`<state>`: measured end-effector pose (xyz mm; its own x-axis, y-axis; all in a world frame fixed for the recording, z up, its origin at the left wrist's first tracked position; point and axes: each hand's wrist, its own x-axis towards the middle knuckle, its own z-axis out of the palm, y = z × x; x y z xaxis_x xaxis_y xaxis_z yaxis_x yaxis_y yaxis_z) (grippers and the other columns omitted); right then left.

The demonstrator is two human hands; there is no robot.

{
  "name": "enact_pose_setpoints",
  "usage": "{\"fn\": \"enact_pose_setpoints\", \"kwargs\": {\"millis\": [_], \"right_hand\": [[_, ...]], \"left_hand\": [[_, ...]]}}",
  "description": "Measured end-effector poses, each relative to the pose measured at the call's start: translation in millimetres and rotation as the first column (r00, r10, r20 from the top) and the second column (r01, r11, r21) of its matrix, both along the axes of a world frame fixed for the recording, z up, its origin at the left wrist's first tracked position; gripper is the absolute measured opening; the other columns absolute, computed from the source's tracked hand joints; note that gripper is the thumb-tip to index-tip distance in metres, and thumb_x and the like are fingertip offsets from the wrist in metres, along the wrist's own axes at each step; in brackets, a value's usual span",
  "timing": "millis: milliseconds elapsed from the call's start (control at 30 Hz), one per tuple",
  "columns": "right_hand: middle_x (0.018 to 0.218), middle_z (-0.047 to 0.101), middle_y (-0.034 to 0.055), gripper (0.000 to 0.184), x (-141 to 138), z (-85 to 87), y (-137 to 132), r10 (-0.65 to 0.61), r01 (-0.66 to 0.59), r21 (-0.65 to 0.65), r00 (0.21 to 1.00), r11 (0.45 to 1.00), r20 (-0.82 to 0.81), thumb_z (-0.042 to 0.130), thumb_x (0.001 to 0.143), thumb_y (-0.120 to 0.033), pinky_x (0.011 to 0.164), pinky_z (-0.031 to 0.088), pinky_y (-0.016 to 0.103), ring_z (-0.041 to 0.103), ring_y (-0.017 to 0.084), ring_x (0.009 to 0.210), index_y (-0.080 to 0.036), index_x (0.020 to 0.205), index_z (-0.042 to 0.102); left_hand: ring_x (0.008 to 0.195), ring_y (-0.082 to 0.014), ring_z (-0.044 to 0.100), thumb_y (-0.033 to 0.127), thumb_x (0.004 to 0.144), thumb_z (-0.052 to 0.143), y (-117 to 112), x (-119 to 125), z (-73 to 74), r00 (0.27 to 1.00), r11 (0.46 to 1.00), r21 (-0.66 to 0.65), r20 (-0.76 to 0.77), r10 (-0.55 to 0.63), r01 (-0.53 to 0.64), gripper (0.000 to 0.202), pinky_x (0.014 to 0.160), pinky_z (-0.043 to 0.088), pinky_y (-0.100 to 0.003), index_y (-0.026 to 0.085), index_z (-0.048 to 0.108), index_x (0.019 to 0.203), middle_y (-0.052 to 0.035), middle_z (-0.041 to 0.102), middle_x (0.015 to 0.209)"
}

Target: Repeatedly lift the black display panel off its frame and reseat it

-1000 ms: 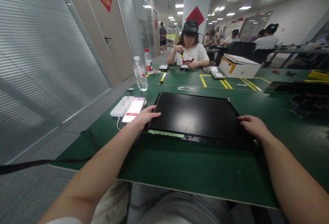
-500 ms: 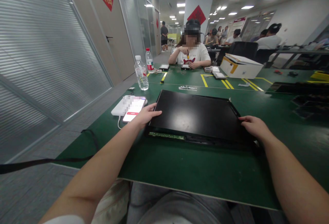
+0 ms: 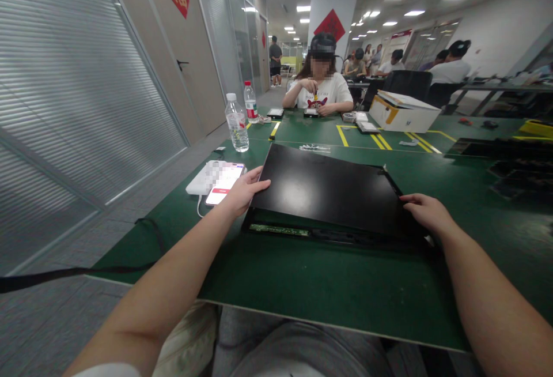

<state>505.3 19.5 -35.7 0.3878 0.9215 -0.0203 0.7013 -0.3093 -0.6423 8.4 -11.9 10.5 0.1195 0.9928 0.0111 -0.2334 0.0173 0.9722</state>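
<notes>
Closed on the left edge of the black panel (image 3: 324, 187), my left grip (image 3: 243, 193) lays its thumb on the top face, with the other fingers mostly hidden behind the edge. My right grip (image 3: 428, 214) has its fingertips at the right edge, where panel and dark frame (image 3: 371, 241) meet; I cannot tell how tightly it closes or which of the 2 it has hold of. The panel lies over the frame on the green desk (image 3: 324, 282), tilted, its left side raised and its right side low. Along the near side a gap shows the frame's rail, with a green circuit strip (image 3: 279, 230) at its left end. Left of my left grip are a phone (image 3: 223, 185) and a white device (image 3: 201, 180). Farther off on the left stand 2 bottles, 1 with a white cap (image 3: 231, 97) and 1 with a red cap (image 3: 247, 83). At the far side sits a person (image 3: 339, 90) holding a tool. Far right is a white box (image 3: 404, 113).
</notes>
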Motion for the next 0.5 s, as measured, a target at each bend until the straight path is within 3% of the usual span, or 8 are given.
{"fn": "enact_pose_setpoints", "kwargs": {"millis": [200, 367, 500], "right_hand": [[0.097, 0.075, 0.0095, 0.038, -7, 1.1, -5, -0.085, 0.095, 0.068, 0.987, 0.993, -0.133, 0.065, 0.083, -0.038, 0.086, 0.053, 0.040, 0.068, 0.025, 0.088, -0.020, 0.115, 0.074], [0.112, 0.077, 0.0126, 0.029, -14, 6.5, -9, -0.123, 0.143, 0.045, 0.945, 0.989, -0.304, 0.070, 0.082, -0.044, 0.094, 0.049, 0.038, 0.067, 0.027, 0.106, -0.021, 0.099, 0.074], [0.102, 0.078, 0.0107, 0.030, -11, 5.0, -7, -0.104, 0.158, 0.084, 0.888, 0.984, -0.448, 0.073, 0.074, -0.045, 0.089, 0.051, 0.036, 0.068, 0.027, 0.103, -0.021, 0.092, 0.074]], "left_hand": [[0.131, -0.0382, 0.068, 0.026, 0.067, 0.096, -1, 4, 0.7, 0.997, 0.995, 0.097, 0.075, -0.030, 0.022, 0.080, 0.109, 0.058, -0.047, 0.019, 0.069, 0.141, -0.0120, 0.073, 0.143], [0.142, -0.0385, 0.060, 0.028, 0.067, 0.097, -2, 5, -1.2, 0.995, 0.985, 0.170, 0.098, -0.003, -0.013, 0.083, 0.119, 0.050, -0.048, 0.019, 0.067, 0.144, -0.0126, 0.069, 0.149], [0.137, -0.0390, 0.064, 0.028, 0.067, 0.095, -1, 5, -5.0, 0.995, 0.986, 0.162, 0.094, 0.021, -0.036, 0.085, 0.114, 0.053, -0.049, 0.020, 0.066, 0.146, -0.0132, 0.070, 0.147]]}}
